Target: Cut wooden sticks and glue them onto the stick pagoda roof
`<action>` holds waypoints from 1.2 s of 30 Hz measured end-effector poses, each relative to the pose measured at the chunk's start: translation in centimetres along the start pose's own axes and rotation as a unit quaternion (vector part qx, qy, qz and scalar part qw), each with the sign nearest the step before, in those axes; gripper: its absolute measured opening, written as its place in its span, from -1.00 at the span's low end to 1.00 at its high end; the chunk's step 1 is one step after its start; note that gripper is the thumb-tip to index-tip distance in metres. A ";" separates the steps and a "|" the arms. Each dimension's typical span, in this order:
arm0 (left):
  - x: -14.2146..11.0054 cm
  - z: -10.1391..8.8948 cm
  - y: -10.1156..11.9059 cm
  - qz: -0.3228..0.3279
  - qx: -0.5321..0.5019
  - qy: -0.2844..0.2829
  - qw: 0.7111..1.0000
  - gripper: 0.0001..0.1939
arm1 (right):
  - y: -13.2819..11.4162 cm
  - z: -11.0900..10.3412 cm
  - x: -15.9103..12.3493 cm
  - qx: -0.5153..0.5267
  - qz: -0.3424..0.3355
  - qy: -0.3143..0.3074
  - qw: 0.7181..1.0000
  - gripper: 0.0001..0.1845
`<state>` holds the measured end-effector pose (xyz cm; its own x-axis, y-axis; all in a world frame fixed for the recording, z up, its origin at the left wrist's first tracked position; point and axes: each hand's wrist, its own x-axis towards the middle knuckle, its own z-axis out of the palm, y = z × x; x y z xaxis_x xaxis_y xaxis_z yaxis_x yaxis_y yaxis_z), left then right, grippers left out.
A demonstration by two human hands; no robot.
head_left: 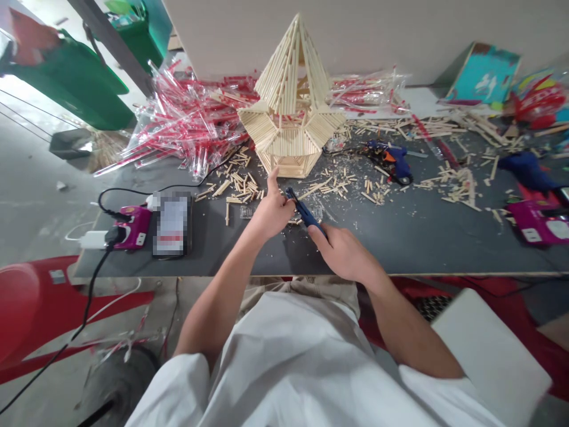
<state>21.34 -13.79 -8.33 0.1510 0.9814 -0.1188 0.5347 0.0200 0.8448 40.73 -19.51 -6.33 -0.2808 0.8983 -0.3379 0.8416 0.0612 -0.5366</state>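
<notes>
My right hand (344, 249) is wrapped round a slim dark blue hand tool (306, 212) whose exact kind I cannot make out. The tool points up and left, its tip close to the fingers of my left hand (273, 207). On that hand the index finger stretches forward while thumb and other fingers are pressed together; whatever they pinch is too small to tell. Just beyond stands a pagoda-like model (291, 142) built of thin wooden sticks, with a pointed roof and a flared lower tier. A clear ruler (249, 212) lies partly behind my left hand.
Cut stick pieces (242, 184) litter the dark table (222, 249). Red-striped plastic wrappers (191, 118) pile up behind. A blue glue gun (398, 163) lies right of the model. A phone (172, 225) and purple power strip (136, 228) sit left; another purple strip (537, 220) is right.
</notes>
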 end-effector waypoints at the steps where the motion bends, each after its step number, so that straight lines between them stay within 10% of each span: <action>1: -0.2 0.1 0.1 -0.015 0.006 0.003 1.000 -0.14 | 0.3 -0.1 0.1 0.010 -0.005 -0.015 1.000 -0.39; 9: -3.2 2.3 1.5 -0.045 0.157 0.059 0.985 -0.19 | 2.5 -1.3 0.7 0.055 -0.004 -0.123 0.991 -0.26; 25: -6.4 4.1 2.1 -0.075 0.192 0.033 0.978 -0.19 | 2.0 -0.7 -2.5 -0.009 -0.010 -0.116 0.993 -0.31; 36: -6.5 1.1 1.6 -0.064 0.260 0.045 0.963 -0.48 | 3.3 -2.5 -3.5 -0.024 0.004 -0.094 0.995 -0.37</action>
<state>22.16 -20.39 -6.82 -0.0029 0.9903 -0.1393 0.8913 0.0657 0.4487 45.67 -21.37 -4.94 -0.3505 0.8025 -0.4828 0.8641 0.0782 -0.4973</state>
